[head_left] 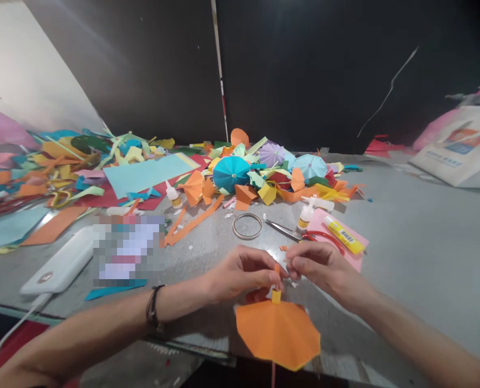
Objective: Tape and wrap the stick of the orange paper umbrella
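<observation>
Head view: orange paper parasol [278,334] sits at 6 o'clock, its pleated canopy formed, a yellow paper collar [276,296] at the crown and a thin orange stem [273,374] showing below the rim. Left hand [242,275] and right hand [319,267] meet above the collar, fingertips pinching a small orange strip [277,269]; the grip is partly hidden. Canopy appears done, crown work appears open. Teal parasol [231,174] lies in the paper heap [264,188] at 12 o'clock; scissors [283,230] and a glue bottle [306,215] lie at 1 o'clock.
</observation>
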Demonstrator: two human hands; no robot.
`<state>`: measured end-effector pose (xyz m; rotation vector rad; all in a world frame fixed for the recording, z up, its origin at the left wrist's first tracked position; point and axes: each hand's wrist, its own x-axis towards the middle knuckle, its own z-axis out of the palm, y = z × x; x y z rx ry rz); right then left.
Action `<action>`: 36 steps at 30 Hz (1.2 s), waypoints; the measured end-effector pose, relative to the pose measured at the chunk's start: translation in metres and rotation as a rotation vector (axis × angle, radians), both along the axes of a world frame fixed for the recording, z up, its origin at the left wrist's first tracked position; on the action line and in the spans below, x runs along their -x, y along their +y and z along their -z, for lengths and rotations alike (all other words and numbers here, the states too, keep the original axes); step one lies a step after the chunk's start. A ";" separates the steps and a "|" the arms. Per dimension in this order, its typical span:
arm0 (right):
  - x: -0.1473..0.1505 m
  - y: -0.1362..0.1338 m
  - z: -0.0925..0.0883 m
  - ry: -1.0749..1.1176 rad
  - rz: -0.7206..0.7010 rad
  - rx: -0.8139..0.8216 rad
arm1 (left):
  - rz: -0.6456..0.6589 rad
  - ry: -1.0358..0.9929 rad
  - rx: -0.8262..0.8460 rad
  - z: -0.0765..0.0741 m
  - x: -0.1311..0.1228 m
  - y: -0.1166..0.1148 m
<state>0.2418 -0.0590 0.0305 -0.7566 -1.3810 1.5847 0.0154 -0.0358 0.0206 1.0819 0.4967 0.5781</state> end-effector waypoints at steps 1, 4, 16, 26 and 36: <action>0.001 -0.001 0.000 0.013 -0.036 0.008 | -0.006 0.003 0.015 0.002 -0.001 -0.002; 0.003 -0.003 0.000 0.036 -0.099 0.019 | -0.015 0.022 0.033 0.005 -0.002 -0.004; 0.005 -0.007 -0.001 0.019 -0.095 0.093 | -0.065 0.016 0.027 0.009 -0.002 -0.003; 0.008 -0.007 -0.002 0.000 -0.065 0.122 | -0.094 0.029 0.004 0.012 -0.002 -0.004; 0.009 -0.007 -0.003 -0.058 -0.017 0.127 | -0.129 0.024 -0.043 0.008 -0.003 -0.007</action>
